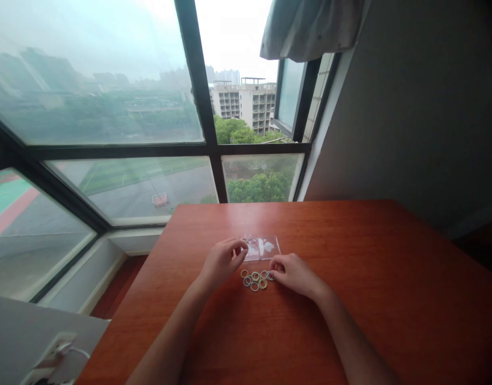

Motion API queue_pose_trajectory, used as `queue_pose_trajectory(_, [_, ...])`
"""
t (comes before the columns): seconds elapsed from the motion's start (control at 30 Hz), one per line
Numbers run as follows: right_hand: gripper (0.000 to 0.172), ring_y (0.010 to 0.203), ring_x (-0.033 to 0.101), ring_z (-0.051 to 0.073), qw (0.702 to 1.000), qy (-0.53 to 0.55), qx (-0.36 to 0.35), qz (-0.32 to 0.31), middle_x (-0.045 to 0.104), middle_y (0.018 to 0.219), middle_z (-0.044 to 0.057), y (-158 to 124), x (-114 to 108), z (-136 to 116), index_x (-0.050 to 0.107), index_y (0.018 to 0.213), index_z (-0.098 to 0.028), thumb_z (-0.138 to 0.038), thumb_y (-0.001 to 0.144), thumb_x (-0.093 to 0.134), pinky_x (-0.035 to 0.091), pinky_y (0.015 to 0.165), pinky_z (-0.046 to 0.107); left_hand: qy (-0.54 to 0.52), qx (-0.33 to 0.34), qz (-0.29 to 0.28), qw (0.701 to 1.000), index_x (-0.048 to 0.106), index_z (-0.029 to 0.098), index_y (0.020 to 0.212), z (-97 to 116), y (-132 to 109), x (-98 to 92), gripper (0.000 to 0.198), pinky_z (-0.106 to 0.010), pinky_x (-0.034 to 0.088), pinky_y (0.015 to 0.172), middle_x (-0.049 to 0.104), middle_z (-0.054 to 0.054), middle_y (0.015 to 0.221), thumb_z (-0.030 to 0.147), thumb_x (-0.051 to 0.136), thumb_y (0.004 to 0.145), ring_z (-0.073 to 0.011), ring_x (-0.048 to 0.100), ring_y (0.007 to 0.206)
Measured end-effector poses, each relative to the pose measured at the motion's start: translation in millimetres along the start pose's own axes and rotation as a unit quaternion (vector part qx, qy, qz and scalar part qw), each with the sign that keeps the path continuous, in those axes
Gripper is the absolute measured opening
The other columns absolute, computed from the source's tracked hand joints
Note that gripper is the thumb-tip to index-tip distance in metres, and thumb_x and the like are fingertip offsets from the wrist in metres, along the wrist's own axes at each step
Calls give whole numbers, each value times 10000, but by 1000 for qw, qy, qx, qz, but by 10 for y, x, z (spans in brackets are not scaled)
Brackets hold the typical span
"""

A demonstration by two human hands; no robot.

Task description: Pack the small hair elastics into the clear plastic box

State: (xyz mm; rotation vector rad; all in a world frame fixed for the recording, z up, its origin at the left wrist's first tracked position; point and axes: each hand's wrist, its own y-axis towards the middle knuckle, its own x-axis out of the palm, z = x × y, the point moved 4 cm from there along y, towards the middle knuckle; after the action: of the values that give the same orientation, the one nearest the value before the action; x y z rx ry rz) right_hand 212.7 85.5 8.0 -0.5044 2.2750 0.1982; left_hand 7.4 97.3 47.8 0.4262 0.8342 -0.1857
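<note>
Several small pale ring-shaped bands (255, 276) lie in a loose cluster on the table, some overlapping. Behind them rests a shallow clear plastic box (273, 253), with more small rings in its left part and a white shape in its right part. My left hand (224, 261) is at the box's left side, thumb and forefinger curled close together; whatever they pinch is too small to make out. At the cluster's right end, my right hand (293, 271) has its fingertips closed on a small ring (270, 275).
The reddish-brown wooden table (390, 278) extends to both sides and backs onto a dark-framed window (214, 151). A grey curtain (310, 29) hangs at the upper right beside the wall. At the lower left, a white plug sits in a wall socket (55, 353).
</note>
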Motion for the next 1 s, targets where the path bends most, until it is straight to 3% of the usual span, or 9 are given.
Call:
queue_pose_trajectory(0.33, [72,535,478,101,992,83,-28,89,529,573,-46,54,-47,-92,625,787,-184,-226,792,567,324,525,204,-54,10,-46,997,676,166,835,160,-34,154,143,-183,340,554,588,4,693,215,541,844,-91,462,593])
queue_pose_trajectory(0.63, [74,510,459,92,983,135,-52,116,512,565,-59,66,-9,-160,624,835,-186,-222,799,571,327,511,200,-96,16,-69,993,661,158,798,236,-52,265,96,-177,334,550,575,13,676,188,571,814,-81,439,588])
queue_pose_trajectory(0.8, [82,507,463,94,984,127,-49,119,505,557,-58,60,-15,-161,626,824,-186,-246,808,572,323,510,202,-79,7,-46,996,638,155,765,183,-36,227,85,-181,333,550,579,15,667,164,560,796,-81,443,580])
queue_pose_trajectory(1.0, [95,564,526,112,993,60,-20,99,574,600,-36,65,13,-111,646,824,-202,-247,817,563,340,562,211,-23,-23,15,999,620,164,777,-4,4,29,82,-194,353,570,591,19,654,172,541,799,-90,469,572])
